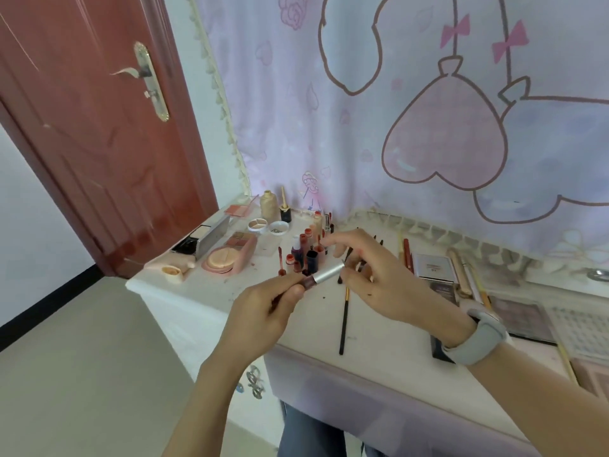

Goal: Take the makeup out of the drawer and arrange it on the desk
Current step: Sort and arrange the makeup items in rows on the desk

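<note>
Above the desk's (204,301) front left part, both hands meet over one tube (321,277). The left hand (263,311) comes up from below, wrist bent, fingers curled round the tube's dark reddish end with the thumb across it. The right hand (382,278), a grey band (474,338) on its wrist, reaches in from the right; thumb and bent fingers pinch the silver cap end, while the forefinger stretches out towards the left.

The tube lies nearly level, tilted a little up to the right, its silver half matt and its dark half partly hidden in the left fingers. It hangs clear of the desk, just in front of a cluster of red-capped bottles (304,252) standing upright.

A long black brush (344,319) lies below the hands, pointing towards the desk's front edge. Compacts (227,255) crowd the left rear corner, palettes (514,311) the right side. Bare top shows between the cluster and the near left corner, and beside the brush. A curtain (395,110) hangs behind; a door (99,127) stands at left.
</note>
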Tool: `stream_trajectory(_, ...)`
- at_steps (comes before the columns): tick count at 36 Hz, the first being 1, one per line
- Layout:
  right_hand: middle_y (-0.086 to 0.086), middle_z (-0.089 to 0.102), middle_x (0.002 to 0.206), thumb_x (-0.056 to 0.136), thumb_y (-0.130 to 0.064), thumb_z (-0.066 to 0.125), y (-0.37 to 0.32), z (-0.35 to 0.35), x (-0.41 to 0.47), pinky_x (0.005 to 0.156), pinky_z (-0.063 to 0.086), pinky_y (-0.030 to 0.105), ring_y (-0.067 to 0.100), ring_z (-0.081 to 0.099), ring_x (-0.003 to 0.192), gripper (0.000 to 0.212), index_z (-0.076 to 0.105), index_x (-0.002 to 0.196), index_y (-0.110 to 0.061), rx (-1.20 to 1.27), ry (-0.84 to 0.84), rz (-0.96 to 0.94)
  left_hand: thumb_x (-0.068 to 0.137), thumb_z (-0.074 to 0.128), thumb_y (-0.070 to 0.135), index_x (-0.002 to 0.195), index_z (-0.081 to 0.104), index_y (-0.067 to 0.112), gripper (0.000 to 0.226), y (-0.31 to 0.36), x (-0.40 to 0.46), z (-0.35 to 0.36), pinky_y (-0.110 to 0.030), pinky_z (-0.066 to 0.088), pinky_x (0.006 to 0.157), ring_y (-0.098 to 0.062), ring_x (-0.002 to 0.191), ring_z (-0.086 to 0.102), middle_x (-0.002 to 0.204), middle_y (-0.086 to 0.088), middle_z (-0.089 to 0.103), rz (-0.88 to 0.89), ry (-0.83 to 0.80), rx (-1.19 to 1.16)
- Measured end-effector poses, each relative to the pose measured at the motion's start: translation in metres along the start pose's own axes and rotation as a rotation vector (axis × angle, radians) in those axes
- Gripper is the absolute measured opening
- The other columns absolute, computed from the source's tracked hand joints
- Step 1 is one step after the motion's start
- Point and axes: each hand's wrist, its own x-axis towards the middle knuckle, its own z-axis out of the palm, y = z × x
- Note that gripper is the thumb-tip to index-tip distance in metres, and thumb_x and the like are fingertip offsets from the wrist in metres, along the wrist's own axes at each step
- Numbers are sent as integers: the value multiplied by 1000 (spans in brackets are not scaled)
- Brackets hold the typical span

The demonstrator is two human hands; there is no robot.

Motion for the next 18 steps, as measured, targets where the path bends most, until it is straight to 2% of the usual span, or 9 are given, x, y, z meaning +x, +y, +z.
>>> stream_trajectory(2,-10,58,82,94,-27,46,-6,11,4,60,38,12,3,50,58,17,62,101,-27,4,-17,65,88,38,52,97,62,51,26,-5,-8,-8,-22,39,57,-11,63,50,68,17,54,-5,9,-18)
stream_trajectory(4,-9,58,57,94,-38,43,-8,25,6,55,37,16,3,46,46,34,61,68,-26,-14,9,94,89,41,49,107,58,49,25,-12,-15,-15,-26,41,58,-10,63,50,70,17,55,-12,4,-14)
stream_trajectory(5,-11,55,51,95,-35,44,-8,33,7,54,37,18,5,44,43,38,57,62,-25,-30,34,81,89,43,47,110,55,48,25,-16,-18,-17,-28,42,59,-10,63,50,70,15,55,-17,4,-13)
stream_trajectory(6,-13,54,50,96,-28,45,-10,40,8,53,37,19,6,43,43,34,60,66,-23,-26,55,65,88,43,47,111,55,48,26,-20,-21,-20,-30,42,59,-9,63,49,70,13,55,-22,6,-13)
stream_trajectory(8,-10,57,63,95,-16,48,-10,49,7,50,34,17,8,41,48,18,66,93,-20,5,44,42,87,41,51,110,55,46,27,-28,-27,-26,-30,41,57,-8,61,47,69,10,54,-25,22,-5)
stream_trajectory(10,2,62,79,92,-14,50,-10,54,9,52,36,21,12,44,55,21,63,104,-25,21,12,36,88,39,54,109,55,46,28,-35,-33,-31,-27,39,54,-8,59,46,69,8,54,-25,36,10)
stream_trajectory(12,3,64,76,91,-31,47,-11,60,12,53,36,20,12,47,56,17,64,91,-36,59,25,85,89,39,53,108,56,45,26,-42,-38,-34,-24,38,53,-9,58,45,69,7,55,-25,33,18)
stream_trajectory(14,0,62,60,91,-44,43,-12,70,16,52,35,14,5,46,47,29,64,71,-37,104,23,136,89,40,52,108,56,43,26,-47,-42,-37,-25,38,53,-10,58,45,69,7,54,-31,22,29)
stream_trajectory(18,-15,47,46,96,-21,48,-9,89,18,43,29,10,3,38,41,21,68,88,-20,174,19,161,87,43,52,108,56,45,26,-55,-48,-39,-29,41,56,-11,59,47,70,9,56,-82,21,17)
